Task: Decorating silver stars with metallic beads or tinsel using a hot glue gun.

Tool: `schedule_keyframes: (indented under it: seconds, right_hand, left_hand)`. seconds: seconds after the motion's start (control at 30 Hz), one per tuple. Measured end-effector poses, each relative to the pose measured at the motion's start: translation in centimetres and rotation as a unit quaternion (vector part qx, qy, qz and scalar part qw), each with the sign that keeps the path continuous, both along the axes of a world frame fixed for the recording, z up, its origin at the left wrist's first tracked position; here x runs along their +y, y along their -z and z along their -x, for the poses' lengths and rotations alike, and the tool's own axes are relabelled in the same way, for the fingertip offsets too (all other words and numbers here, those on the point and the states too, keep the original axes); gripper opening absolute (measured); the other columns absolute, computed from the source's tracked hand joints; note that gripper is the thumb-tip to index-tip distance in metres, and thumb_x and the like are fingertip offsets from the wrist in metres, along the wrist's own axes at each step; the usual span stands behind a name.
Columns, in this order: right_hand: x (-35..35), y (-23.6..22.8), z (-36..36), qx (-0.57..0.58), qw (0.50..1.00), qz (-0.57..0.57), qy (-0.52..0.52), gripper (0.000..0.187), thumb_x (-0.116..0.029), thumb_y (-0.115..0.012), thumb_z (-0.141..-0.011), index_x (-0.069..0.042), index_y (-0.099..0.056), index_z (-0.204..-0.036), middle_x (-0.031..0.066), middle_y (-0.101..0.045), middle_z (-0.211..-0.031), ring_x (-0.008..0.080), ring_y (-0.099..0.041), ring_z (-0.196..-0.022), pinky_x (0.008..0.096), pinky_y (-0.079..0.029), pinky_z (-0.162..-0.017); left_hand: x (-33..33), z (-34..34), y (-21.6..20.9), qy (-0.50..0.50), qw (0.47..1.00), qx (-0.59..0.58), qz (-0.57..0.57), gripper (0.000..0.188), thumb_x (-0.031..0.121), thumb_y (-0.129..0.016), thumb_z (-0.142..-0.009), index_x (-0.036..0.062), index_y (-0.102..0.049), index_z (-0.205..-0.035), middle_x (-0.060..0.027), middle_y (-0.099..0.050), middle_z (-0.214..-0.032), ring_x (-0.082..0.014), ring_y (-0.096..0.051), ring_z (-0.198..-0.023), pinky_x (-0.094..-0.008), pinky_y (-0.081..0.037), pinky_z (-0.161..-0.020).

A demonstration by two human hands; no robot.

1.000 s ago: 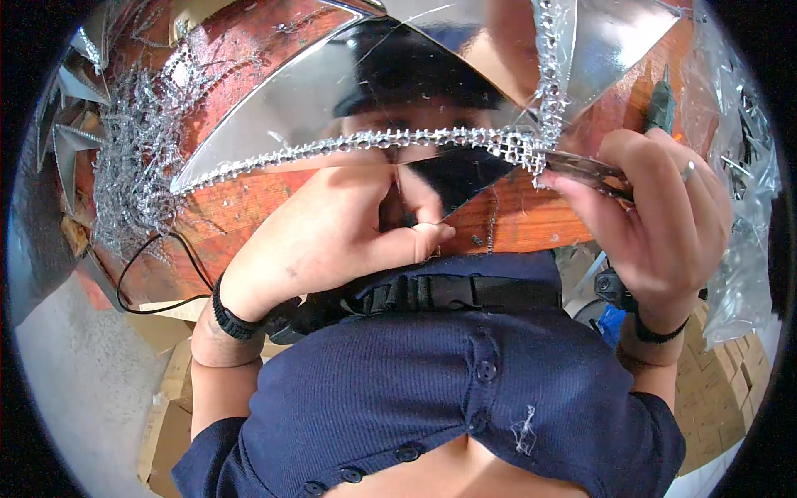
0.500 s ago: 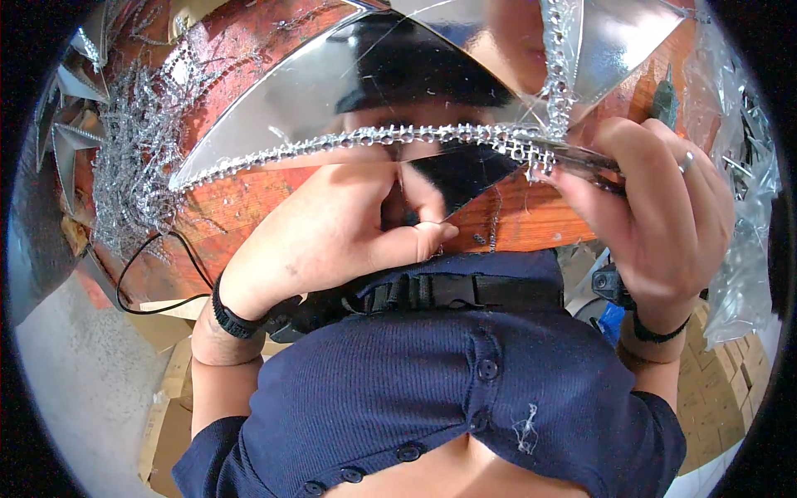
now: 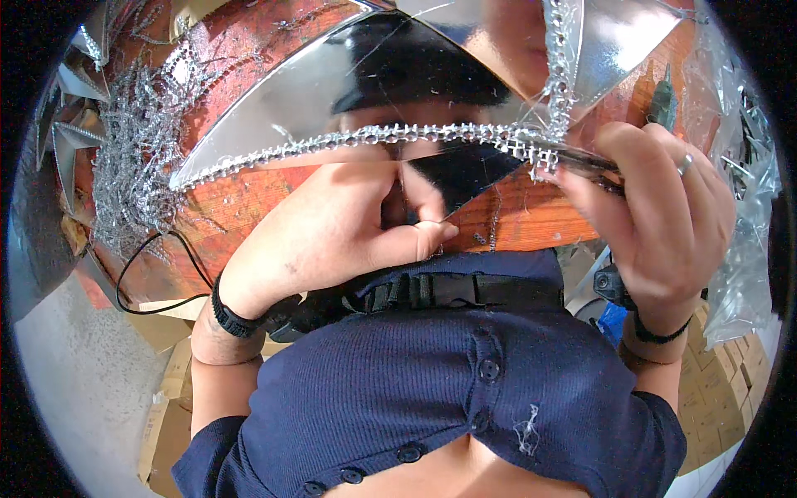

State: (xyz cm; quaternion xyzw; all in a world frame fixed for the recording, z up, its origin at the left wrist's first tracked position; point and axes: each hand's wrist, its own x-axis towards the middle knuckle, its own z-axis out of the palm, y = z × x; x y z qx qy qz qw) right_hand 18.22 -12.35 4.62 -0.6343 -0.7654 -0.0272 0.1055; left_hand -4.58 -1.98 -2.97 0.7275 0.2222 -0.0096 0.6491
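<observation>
A large mirror-faced, pointed piece (image 3: 274,120) lies before me on the table, reflecting a dark cap. Along its near ridge runs a clear rhinestone trim (image 3: 332,143), and another strip (image 3: 558,66) climbs the ridge at the right. My left hand (image 3: 349,216) is closed, pinching the piece's near edge between thumb and fingers. In my right hand (image 3: 656,199) are slim dark metal tweezers (image 3: 585,158), their tips at the trim's right end, where the strips meet. A short, wider bit of trim (image 3: 544,162) hangs there. The tips themselves are partly hidden.
A tangled heap of silvery trim (image 3: 137,153) covers the table's left side, beside more mirrored pointed pieces (image 3: 79,137). A black cord (image 3: 124,286) loops over the left edge. At right lie a dark green pointed tool (image 3: 662,101) and clear plastic bags (image 3: 739,241).
My right hand and the tweezers shift slightly at the trim's right end. The left hand keeps its pinch, and the mirrored piece barely moves.
</observation>
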Motion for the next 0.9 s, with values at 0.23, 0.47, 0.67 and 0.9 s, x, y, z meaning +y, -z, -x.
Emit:
schedule_keyframes:
  seconds: [0.23, 0.47, 0.67, 0.9]
  right_hand:
    - [-0.1, 0.0, 0.1, 0.006, 1.000, 0.004, -0.013, 0.040, -0.023, -0.086, -0.063, -0.003, -0.065, -0.090, 0.0085, -0.063, -0.080, 0.0284, -0.063, -0.070, 0.0378, -0.051, -0.066]
    - [0.2, 0.0, 0.1, -0.021, 0.999, -0.010, -0.032, 0.035, -0.023, -0.085, -0.061, -0.006, -0.067, -0.087, 0.0053, -0.062, -0.084, 0.0273, -0.063, -0.073, 0.0376, -0.052, -0.067]
    - [0.2, -0.8, 0.4, -0.041, 0.998, 0.032, -0.027, 0.028, -0.020, -0.083, -0.059, -0.012, -0.071, -0.082, 0.0045, -0.062, -0.088, 0.0265, -0.063, -0.076, 0.0378, -0.051, -0.067]
    - [0.2, -0.8, 0.3, -0.061, 0.997, 0.034, -0.026, 0.025, -0.021, -0.082, -0.058, -0.012, -0.071, -0.079, 0.0049, -0.062, -0.085, 0.0254, -0.062, -0.073, 0.0373, -0.049, -0.064]
  left_hand:
    - [0.1, 0.0, -0.6, 0.003, 1.000, 0.030, 0.007, 0.022, 0.017, -0.078, -0.081, 0.0030, -0.062, -0.083, -0.0036, -0.062, -0.079, -0.0156, -0.061, -0.076, -0.0296, -0.048, -0.069]
    - [0.3, 0.1, -0.4, 0.013, 0.998, 0.039, 0.042, 0.022, 0.018, -0.078, -0.081, 0.0020, -0.062, -0.084, -0.0043, -0.062, -0.080, -0.0154, -0.061, -0.079, -0.0303, -0.048, -0.072]
    - [0.2, 0.1, -0.1, 0.015, 1.000, 0.001, 0.022, 0.022, 0.016, -0.077, -0.083, 0.0010, -0.062, -0.084, -0.0049, -0.062, -0.080, -0.0147, -0.060, -0.079, -0.0296, -0.048, -0.072]
    - [0.2, -0.3, -0.7, -0.013, 0.998, 0.026, 0.055, 0.018, 0.018, -0.072, -0.082, 0.0006, -0.068, -0.083, -0.0095, -0.068, -0.078, -0.0202, -0.065, -0.073, -0.0322, -0.051, -0.071]
